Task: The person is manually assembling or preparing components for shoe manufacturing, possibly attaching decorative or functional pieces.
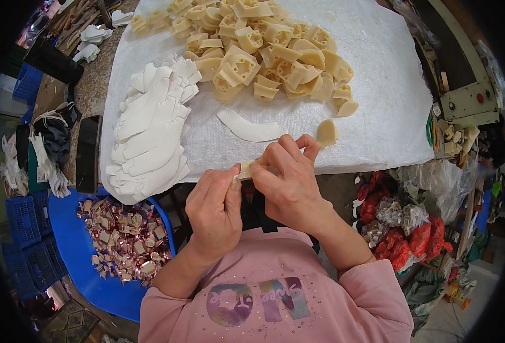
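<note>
In front of my body, my left hand [215, 204] and my right hand [288, 182] come together at the table's near edge. Both are closed, pinching a small cream-coloured piece [245, 170] between the fingertips; most of it is hidden. Just beyond them lies a curved white strip [251, 127]. A single beige moulded block [327, 132] sits right of my right hand. Overlapping white cut strips [149, 128] form a stack at the left. Farther off is a heap of beige moulded parts [244, 67], several with holes in their ends.
White woven sheeting [378, 86] covers the table. A dark phone [89, 153] lies at the table's left side. Below, a blue basin [86, 280] holds many small shiny pinkish-brown pieces. Red and clear plastic bags [412, 240] are piled at the lower right, under a machine panel [469, 103].
</note>
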### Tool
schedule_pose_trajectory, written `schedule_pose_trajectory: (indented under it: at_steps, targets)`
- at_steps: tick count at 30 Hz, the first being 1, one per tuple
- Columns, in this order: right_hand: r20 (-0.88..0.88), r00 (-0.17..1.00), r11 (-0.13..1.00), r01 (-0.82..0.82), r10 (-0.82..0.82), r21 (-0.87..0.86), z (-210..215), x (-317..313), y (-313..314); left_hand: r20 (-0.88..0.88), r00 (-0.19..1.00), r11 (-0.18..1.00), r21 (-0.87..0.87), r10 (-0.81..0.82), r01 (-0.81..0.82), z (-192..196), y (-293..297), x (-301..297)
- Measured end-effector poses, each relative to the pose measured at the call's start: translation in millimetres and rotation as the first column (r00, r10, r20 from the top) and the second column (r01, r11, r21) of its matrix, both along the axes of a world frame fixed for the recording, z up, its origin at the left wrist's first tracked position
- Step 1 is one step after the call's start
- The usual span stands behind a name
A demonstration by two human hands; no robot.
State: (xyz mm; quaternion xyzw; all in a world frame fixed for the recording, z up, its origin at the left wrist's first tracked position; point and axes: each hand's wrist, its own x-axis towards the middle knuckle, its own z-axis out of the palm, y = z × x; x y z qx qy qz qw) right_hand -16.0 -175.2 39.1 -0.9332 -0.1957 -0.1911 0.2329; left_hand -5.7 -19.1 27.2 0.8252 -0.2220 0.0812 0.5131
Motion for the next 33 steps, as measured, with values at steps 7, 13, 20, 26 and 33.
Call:
schedule_pose_trajectory:
  at_steps: [7, 13, 20, 26, 33]
  targets:
    - [0.055, 0.998, 0.953, -0.032, 0.016, 0.302, -15, 2, -6, -0.092, 0.993, 0.979, -0.194, -0.079, 0.060, -5, 7, 4]
    - [0.014, 0.983, 0.815, -0.162, 0.185, 0.556, -22, -1, -8, -0.212, 0.917, 0.792, -0.590, -0.338, 0.156, -33, 8, 17]
    - [-0.022, 0.970, 0.811, -0.190, 0.242, 0.553, -24, -1, -11, 0.083, 0.985, 0.929, -0.330, -0.148, 0.168, -25, -4, 15]
    - [-0.103, 0.946, 0.817, -0.207, 0.307, 0.538, -19, -3, -9, 0.301, 0.949, 0.983, -0.123, -0.090, 0.133, -20, -7, 17]
    - [0.012, 0.969, 0.867, -0.226, 0.246, 0.445, -20, -2, -14, 0.247, 0.958, 0.964, -0.181, -0.146, 0.194, -7, -5, 14]
